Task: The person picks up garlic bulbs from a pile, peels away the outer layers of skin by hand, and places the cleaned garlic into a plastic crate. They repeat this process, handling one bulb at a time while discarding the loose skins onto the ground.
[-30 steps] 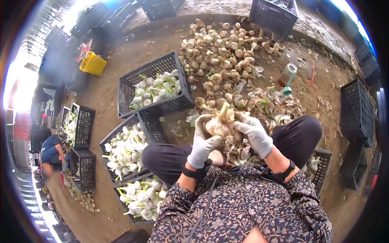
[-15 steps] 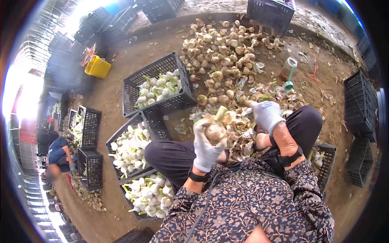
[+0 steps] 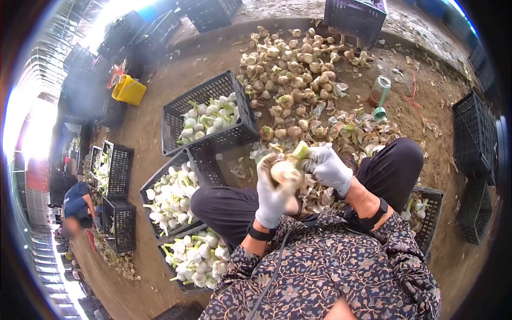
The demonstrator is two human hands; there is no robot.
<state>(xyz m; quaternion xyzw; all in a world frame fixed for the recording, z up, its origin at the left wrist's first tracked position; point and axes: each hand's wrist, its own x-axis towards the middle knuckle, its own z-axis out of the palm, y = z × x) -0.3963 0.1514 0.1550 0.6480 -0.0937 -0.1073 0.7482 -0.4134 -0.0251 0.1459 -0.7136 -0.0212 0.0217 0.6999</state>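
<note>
My left hand (image 3: pixel 271 194), in a pale work glove, is wrapped round a garlic bulb (image 3: pixel 286 173) above my lap. The bulb is whitish and a little blurred, with a thick green stem stub (image 3: pixel 301 150) pointing up and away. My right hand (image 3: pixel 332 169), gloved too, is closed against the bulb's right side by the stem. Its fingertips are partly hidden. Below and beyond both hands lies a heap of loose garlic skins (image 3: pixel 319 197). A pile of unpeeled garlic (image 3: pixel 290 69) spreads over the ground ahead.
To my left stand black crates of white garlic: one farther off (image 3: pixel 237 88), one nearer (image 3: pixel 149 213). Another crate (image 3: pixel 434 218) is by my right knee. A jar with a green strap (image 3: pixel 380 90) stands ahead right. A co-worker (image 3: pixel 77 202) bends at far left, past a yellow bucket (image 3: pixel 129 89).
My right hand has come left and down from the skins to the bulb in my left hand. The bulb looks whiter and has turned slightly. The co-worker has shifted a little.
</note>
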